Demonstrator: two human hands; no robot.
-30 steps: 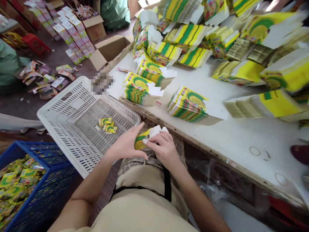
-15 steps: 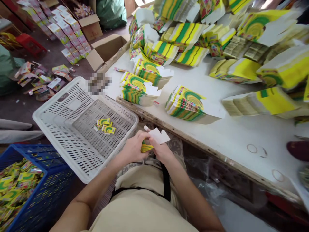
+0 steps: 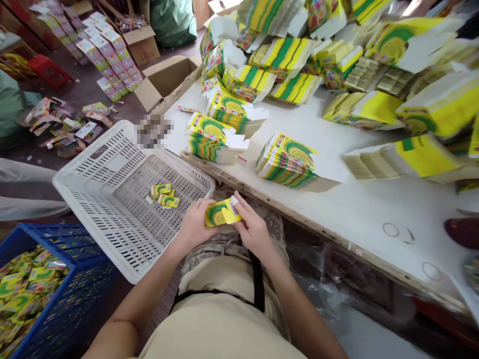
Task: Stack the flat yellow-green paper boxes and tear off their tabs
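Above my lap, a small yellow and green carton (image 3: 217, 214) is held between both hands. My left hand (image 3: 195, 225) grips its left end. The fingers of my right hand (image 3: 254, 227) press on the barcode flap at the right end, and one fingertip has a white covering. Left of my hands is a white perforated basket (image 3: 80, 219), tilted, with several small yellow cartons (image 3: 168, 200) on its bottom. On the white table (image 3: 329, 214) in front stand bundles of flat yellow and green cartons (image 3: 286, 159).
A blue crate (image 3: 86, 264) full of yellow packs is at lower left. An open cardboard box (image 3: 164, 80) stands by the table's left corner. Stacked pink and white boxes (image 3: 107, 50) are on the floor behind. A person's trouser leg (image 3: 22, 172) shows at the left edge.
The carton in my hands has turned, so its yellow printed face shows instead of the white flaps. My left hand has shifted slightly left, and my right fingers have moved onto the flap.
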